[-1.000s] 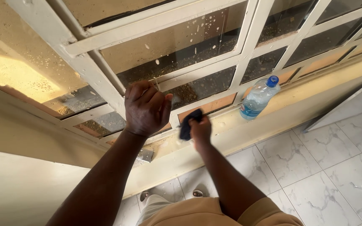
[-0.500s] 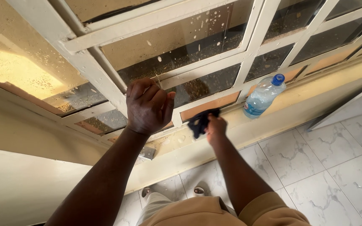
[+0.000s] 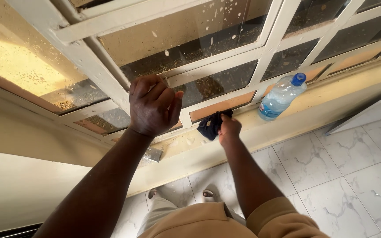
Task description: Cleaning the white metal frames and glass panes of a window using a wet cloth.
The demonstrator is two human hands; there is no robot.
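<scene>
Looking down at a dusty window job, here's the rundown:

Right hand: the right hand [image 3: 229, 130] is bunched tight around a dark cloth [image 3: 211, 124], pressing it against the bottom of the window frame [image 3: 225, 94] where it meets the sill [image 3: 181, 143].

Cloth vs fingers: most of the cloth sticks out to the left and above the knuckles, with the rest tucked under the curled fingers. Fingertips themselves are hidden under the fabric, so can't see exactly how they pinch it.

Left hand: the left hand [image 3: 152, 105] is up on the white frame bar, fingers curled closed with the thumb poking out to the right. It looks like it's gripping the bar, but the palm side faces away, so can't say for sure.

Gap between hands: near each other, not touching, left one higher up.

Bottle: clear plastic water bottle [image 3: 281, 97] with a blue cap, leaning against the frame on the sill, well to the right of the cloth.

Glass: speckled with pale splatter and grime.

Floor: white marbled tiles [image 3: 331, 176] below.
</scene>
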